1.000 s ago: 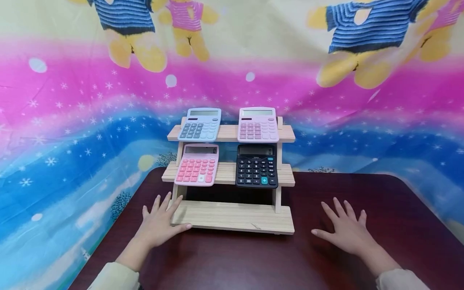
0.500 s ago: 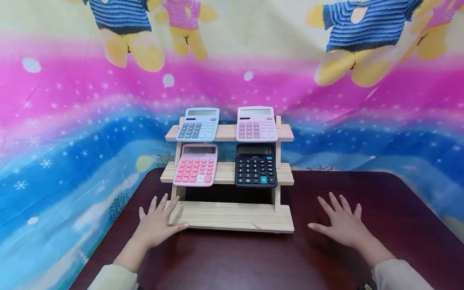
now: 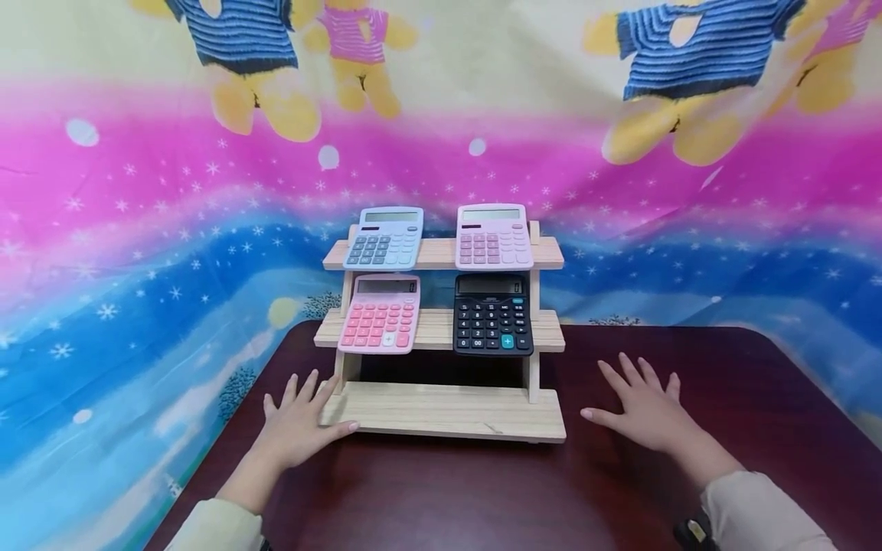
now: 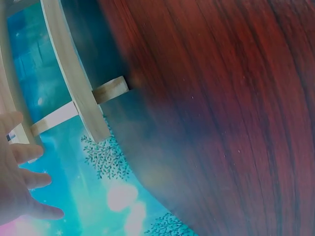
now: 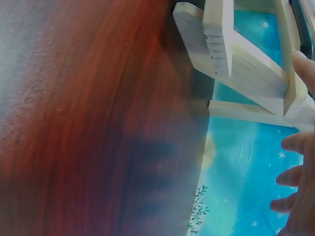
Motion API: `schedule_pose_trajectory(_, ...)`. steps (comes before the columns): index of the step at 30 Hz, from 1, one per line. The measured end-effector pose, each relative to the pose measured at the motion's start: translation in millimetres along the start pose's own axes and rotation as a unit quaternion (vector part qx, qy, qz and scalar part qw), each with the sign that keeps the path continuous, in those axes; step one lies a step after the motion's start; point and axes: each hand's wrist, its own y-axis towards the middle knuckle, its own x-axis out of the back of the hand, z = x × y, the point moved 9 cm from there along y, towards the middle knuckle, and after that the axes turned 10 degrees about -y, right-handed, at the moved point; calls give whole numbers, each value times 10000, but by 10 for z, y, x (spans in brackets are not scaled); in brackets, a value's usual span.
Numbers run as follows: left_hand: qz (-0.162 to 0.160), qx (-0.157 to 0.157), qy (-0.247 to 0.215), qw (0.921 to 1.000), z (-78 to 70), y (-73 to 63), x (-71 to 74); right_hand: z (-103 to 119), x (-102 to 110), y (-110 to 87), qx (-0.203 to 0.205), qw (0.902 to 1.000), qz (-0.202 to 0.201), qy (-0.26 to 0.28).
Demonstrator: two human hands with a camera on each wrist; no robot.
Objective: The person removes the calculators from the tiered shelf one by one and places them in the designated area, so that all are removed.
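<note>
A three-tier wooden stand (image 3: 441,413) stands mid-table in the head view. Its top shelf holds a light blue calculator (image 3: 383,239) on the left and a pale pink calculator (image 3: 493,237) on the right. On the middle shelf lean a pink calculator (image 3: 379,315) and a black calculator (image 3: 492,315); the lowest shelf is bare. My left hand (image 3: 296,428), fingers spread, is beside the stand's lower left end, its thumb near the bottom shelf. To the right of the stand, my right hand (image 3: 648,409) has its fingers spread too and holds nothing. Both hands also show in the wrist views.
The dark reddish-brown table (image 3: 441,497) has rounded far corners. Behind it hangs a printed cloth (image 3: 441,153) with bears and snowflakes, close to the stand's back. A black band (image 3: 694,532) shows at the right wrist.
My right hand has moved a little to the left and away from me, toward the stand. My left hand stays nearly in place. The calculators remain on their shelves; the head view shifts slightly.
</note>
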Motion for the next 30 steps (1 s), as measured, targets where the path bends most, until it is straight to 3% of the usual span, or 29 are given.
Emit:
schedule_pose_trajectory(8, 222, 186, 5, 9996, 57, 14, -76, 27, 121, 61, 103, 9992, 167, 355)
schedule_pose_trajectory(15, 438, 303, -213, 9984, 109, 21, -110, 120, 278, 148, 416, 9937, -4, 1038)
schedule_pose_trajectory(21, 716, 540, -779, 9929, 166, 23, -146, 187, 351, 212, 455, 9804, -66, 1917)
schedule_pose_trajectory(26, 767, 670, -1216, 9873, 196, 17, -171, 239, 415, 273, 494, 9695, -229, 2390)
schedule_pose_trajectory(30, 795, 727, -1538, 9822, 205, 7, -163, 293, 477, 326, 379, 9529, -264, 2999)
